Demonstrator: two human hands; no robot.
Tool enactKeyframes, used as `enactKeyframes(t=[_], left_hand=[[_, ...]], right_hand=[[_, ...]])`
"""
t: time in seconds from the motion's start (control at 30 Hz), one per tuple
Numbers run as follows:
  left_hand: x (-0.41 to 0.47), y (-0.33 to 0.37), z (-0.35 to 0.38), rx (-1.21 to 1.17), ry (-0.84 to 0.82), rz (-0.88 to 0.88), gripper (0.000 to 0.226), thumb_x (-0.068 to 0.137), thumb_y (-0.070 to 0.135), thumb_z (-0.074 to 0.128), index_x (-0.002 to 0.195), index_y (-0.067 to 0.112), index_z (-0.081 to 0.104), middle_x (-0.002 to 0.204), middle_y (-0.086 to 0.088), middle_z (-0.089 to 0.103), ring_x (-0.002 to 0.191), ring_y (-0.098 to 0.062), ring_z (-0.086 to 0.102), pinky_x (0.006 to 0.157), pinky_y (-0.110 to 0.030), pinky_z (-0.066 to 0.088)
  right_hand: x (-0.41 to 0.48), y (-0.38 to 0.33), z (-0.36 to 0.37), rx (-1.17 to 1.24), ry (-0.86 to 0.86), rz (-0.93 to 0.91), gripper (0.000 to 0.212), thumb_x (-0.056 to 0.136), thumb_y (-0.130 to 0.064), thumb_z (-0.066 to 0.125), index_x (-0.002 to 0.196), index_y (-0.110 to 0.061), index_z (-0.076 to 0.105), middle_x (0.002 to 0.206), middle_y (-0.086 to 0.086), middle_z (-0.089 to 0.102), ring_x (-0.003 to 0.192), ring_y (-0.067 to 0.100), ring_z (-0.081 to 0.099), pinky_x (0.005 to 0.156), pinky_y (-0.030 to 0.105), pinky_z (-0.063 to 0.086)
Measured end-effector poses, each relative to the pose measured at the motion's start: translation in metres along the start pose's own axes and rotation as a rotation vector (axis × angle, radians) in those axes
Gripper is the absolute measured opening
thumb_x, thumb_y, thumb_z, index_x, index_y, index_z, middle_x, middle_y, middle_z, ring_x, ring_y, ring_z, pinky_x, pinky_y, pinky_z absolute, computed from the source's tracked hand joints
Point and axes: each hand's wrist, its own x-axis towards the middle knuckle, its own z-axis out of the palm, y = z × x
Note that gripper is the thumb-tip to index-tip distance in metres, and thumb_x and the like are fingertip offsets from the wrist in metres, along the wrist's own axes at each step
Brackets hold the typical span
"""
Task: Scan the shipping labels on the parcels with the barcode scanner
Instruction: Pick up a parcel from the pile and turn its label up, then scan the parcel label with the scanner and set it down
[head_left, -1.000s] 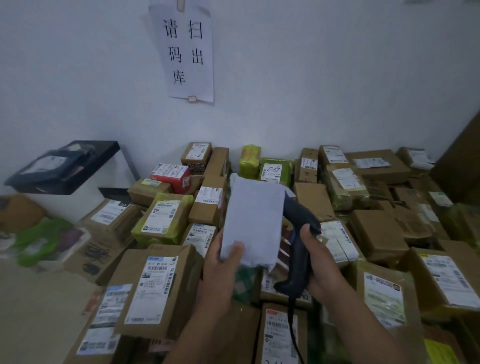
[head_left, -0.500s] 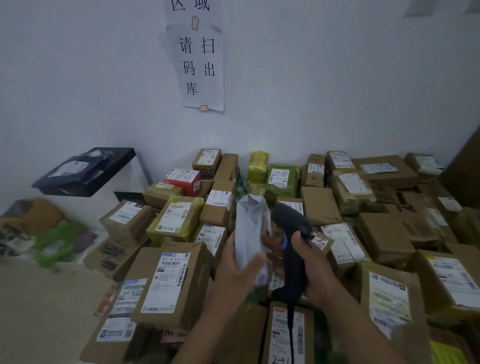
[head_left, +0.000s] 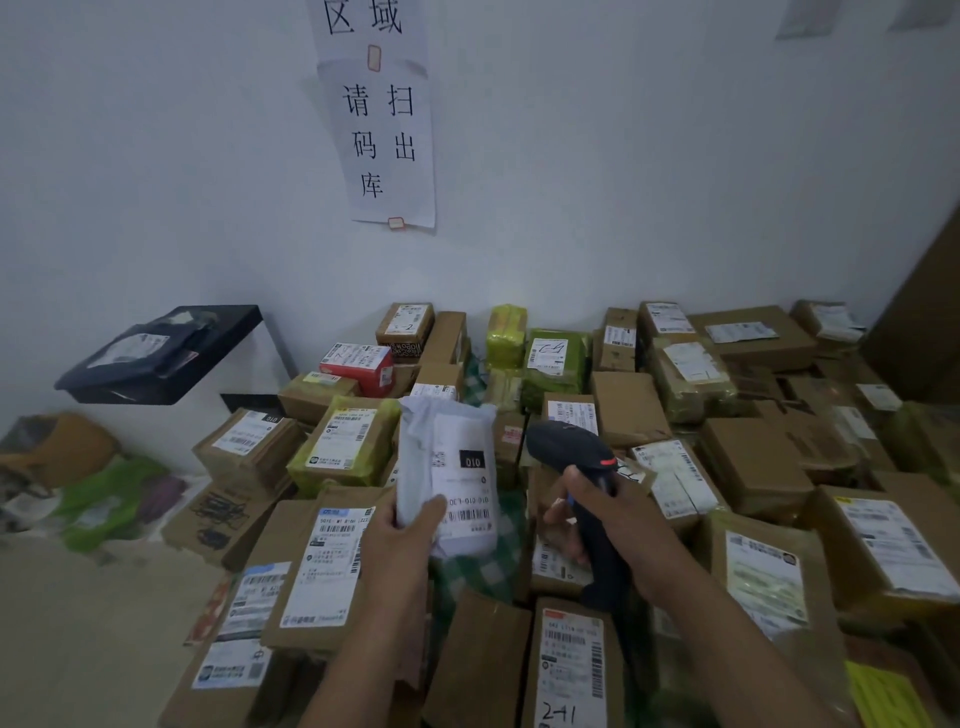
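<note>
My left hand (head_left: 402, 540) grips a white soft parcel (head_left: 452, 467) upright above the pile, its shipping label (head_left: 465, 486) with a barcode turned toward me. My right hand (head_left: 613, 525) holds the black barcode scanner (head_left: 574, 449) by its handle, just right of the parcel, with its head at the height of the label. A cable hangs from the handle's bottom. Below both hands lie many cardboard parcels with labels, such as one marked 241 (head_left: 569, 670).
Brown, green and red boxes (head_left: 753, 462) cover the surface to the back wall. A black shelf (head_left: 171, 353) with a dark bag juts out at the left. Paper signs (head_left: 387, 140) hang on the wall. Bags lie on the floor at far left (head_left: 98, 499).
My left hand has turned the white parcel round, so its label now faces me instead of the blank side. The scanner has moved slightly right, away from the parcel.
</note>
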Motion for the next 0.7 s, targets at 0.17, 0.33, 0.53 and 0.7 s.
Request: enactKeyframes(t=[0.17,0.33,0.53,0.7], left_hand=[[0.013,0.003,-0.010,-0.069,0.042,0.015,0.028,0.088,0.021,0.072,0.115,0.020,0.062,0.111,-0.003,0.070,0.099,-0.023,0.068,0.074,-0.036,0.057],[0.025,0.007,-0.018,-0.123,0.080,0.033,0.039,0.088,0.015,0.072,0.123,0.013,0.056,0.117,-0.005,0.067,0.103,-0.026,0.066,0.080,-0.042,0.057],[0.029,0.003,-0.025,-0.074,0.093,0.069,0.045,0.086,0.015,0.074,0.125,0.019,0.051,0.116,-0.002,0.065,0.103,-0.025,0.065,0.086,-0.047,0.056],[0.032,0.002,-0.026,-0.027,0.101,0.076,0.046,0.086,0.017,0.075,0.124,0.021,0.050,0.116,-0.002,0.064,0.103,-0.024,0.065,0.085,-0.046,0.057]], right_hand=[[0.002,-0.002,-0.006,-0.269,-0.049,0.019,0.027,0.093,-0.035,0.060,0.087,-0.009,0.064,0.063,-0.002,0.072,0.054,0.017,0.061,0.049,0.018,0.051],[0.001,-0.002,-0.009,-0.352,-0.178,0.014,0.029,0.091,-0.038,0.063,0.093,-0.009,0.066,0.079,0.014,0.074,0.048,0.019,0.056,0.051,0.028,0.049],[0.002,-0.006,-0.013,-0.435,-0.216,0.017,0.043,0.091,-0.041,0.060,0.093,0.001,0.066,0.081,0.020,0.073,0.047,0.017,0.057,0.053,0.026,0.051],[0.005,-0.007,-0.014,-0.439,-0.234,0.038,0.038,0.092,-0.038,0.060,0.096,-0.001,0.065,0.080,0.017,0.074,0.049,0.016,0.058,0.054,0.025,0.052]])
